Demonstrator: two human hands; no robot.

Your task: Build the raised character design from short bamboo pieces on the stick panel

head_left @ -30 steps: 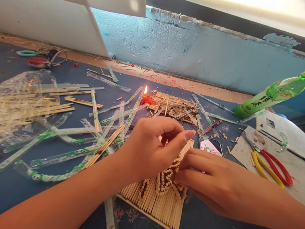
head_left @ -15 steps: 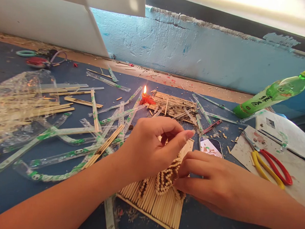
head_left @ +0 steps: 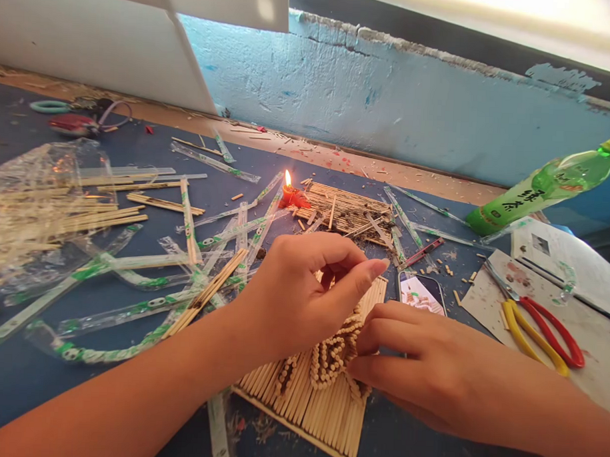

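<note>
A flat mat of bamboo sticks (head_left: 323, 409) lies on the blue table, with rows of short upright stick pieces (head_left: 333, 356) standing on it. My left hand (head_left: 303, 292) hovers over the mat, its fingers curled and thumb stretched forward; whatever it may pinch is hidden. My right hand (head_left: 420, 359) rests on the mat's right side, fingers bent together and pressed against the upright pieces. A small lit candle (head_left: 288, 191) burns just beyond, next to a second stick mat (head_left: 348, 210).
Loose chopsticks and green-printed plastic wrappers (head_left: 133, 269) litter the left. A clear bag of sticks (head_left: 30, 212) lies far left. A phone (head_left: 420, 296), red-and-yellow pliers (head_left: 541, 330) on paper and a green bottle (head_left: 546, 187) lie right. A blue wall runs behind.
My right hand's fingers have shifted slightly down along the upright pieces. The left hand has stayed almost still.
</note>
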